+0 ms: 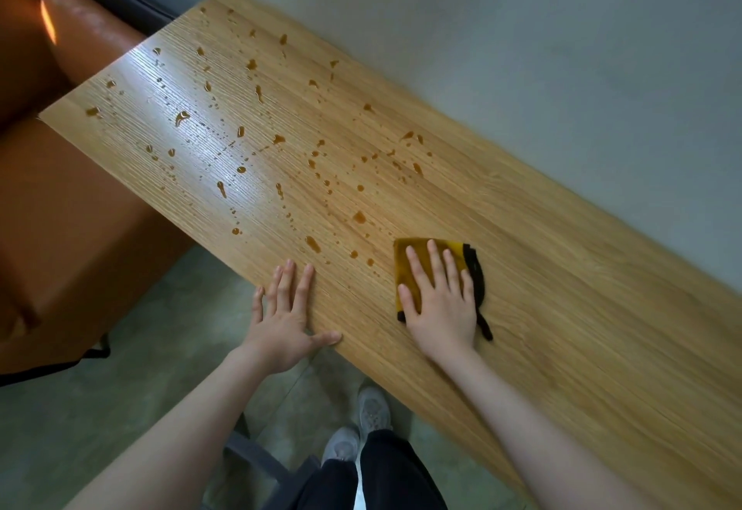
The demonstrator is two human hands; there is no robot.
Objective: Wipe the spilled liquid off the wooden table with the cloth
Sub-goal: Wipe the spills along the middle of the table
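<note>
A long wooden table (542, 288) runs from upper left to lower right. Brown drops of spilled liquid (358, 217) are scattered over its left and middle part, the nearest ones just left of the cloth. A folded yellow cloth (405, 260) with a black edge lies on the table near the front edge. My right hand (441, 301) presses flat on the cloth with straight, spread fingers. My left hand (287, 321) rests flat on the table's front edge, fingers straight, holding nothing.
An orange-brown leather sofa (60, 196) stands at the table's left end. A grey wall (562, 48) runs along the table's far side. My legs and grey shoes (373, 409) stand on the floor below the front edge.
</note>
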